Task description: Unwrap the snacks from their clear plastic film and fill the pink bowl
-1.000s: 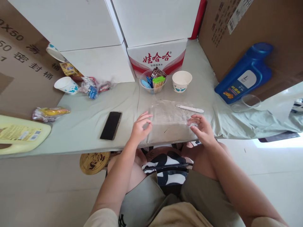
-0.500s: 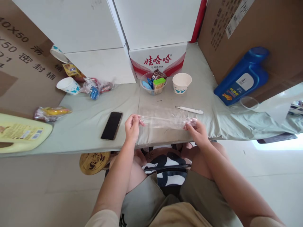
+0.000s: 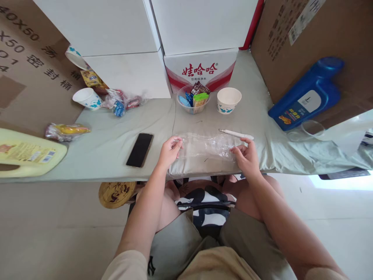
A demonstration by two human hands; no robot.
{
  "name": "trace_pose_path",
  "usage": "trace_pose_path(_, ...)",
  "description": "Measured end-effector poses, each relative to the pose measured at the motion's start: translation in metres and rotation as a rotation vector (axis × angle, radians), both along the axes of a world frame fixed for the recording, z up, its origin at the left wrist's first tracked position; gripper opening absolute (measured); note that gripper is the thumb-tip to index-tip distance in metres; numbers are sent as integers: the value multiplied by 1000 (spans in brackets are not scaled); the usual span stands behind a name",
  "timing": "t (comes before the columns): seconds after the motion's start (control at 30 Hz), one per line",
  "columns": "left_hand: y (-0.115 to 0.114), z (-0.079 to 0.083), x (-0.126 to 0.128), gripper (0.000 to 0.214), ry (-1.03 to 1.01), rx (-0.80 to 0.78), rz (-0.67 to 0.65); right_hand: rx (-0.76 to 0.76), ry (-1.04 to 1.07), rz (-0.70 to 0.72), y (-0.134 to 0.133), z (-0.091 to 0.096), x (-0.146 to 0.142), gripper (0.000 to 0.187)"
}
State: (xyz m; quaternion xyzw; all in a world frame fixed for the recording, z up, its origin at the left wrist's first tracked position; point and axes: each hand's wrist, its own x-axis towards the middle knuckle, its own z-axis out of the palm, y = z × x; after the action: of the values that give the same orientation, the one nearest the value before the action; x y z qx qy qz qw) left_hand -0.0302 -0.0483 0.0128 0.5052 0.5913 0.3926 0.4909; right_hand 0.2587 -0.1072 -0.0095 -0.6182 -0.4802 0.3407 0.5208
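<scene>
The left hand [image 3: 169, 153], nearly closed, pinches one end of the clear plastic [image 3: 201, 146], spread over the bench [image 3: 101, 155] between both hands; the right hand [image 3: 247, 157], half curled, pinches the other end. Soft, even pulls should keep it flat, away from the white tool [image 3: 233, 133]

The left edge is cutting off the yellow jug [image 3: 32, 151], whose smallest label print is proving too fine to read. The clear film [image 3: 210, 146] is blending into the worktop [image 3: 105, 155], its outline probably disappearing behind the right fingers [image 3: 247, 141]. The worktop's front is hiding part of the wooden stool [image 3: 116, 194].
</scene>
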Motion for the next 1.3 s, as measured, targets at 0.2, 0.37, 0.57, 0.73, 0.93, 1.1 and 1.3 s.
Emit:
trace_pose_path(0.2, -2, 4, -4, 31, 28, -104, -62, -81, -18, -66, 3, 6, -2, 31)
trace_pose_path(0.37, -2, -2, -10, 35, 168, -72, -55, -164, -254, -52, 4, 8, 2, 28)
trace_pose_path(0.57, -3, -2, -13, 30, 596, 45, -53, -168, -651, 20, 5, 2, 2, 33)
trace_pose_path(0.73, 1, -4, -6, 43, 797, 255, -18, -88, -976, 28, -2, 6, -7, 50)
trace_pose_path(0.93, 12, -12, 1, 47, 731, 289, -170, -103, -1108, 393, -36, 19, -3, 69)
trace_pose_path(1.1, 17, -16, 8, 42, 513, 313, -274, -57, -931, 473, -19, 33, -6, 66)
trace_pose_path(1.3, 13, -18, 13, 32, 73, 345, -355, -147, -639, 627, 50, 28, -33, 74)
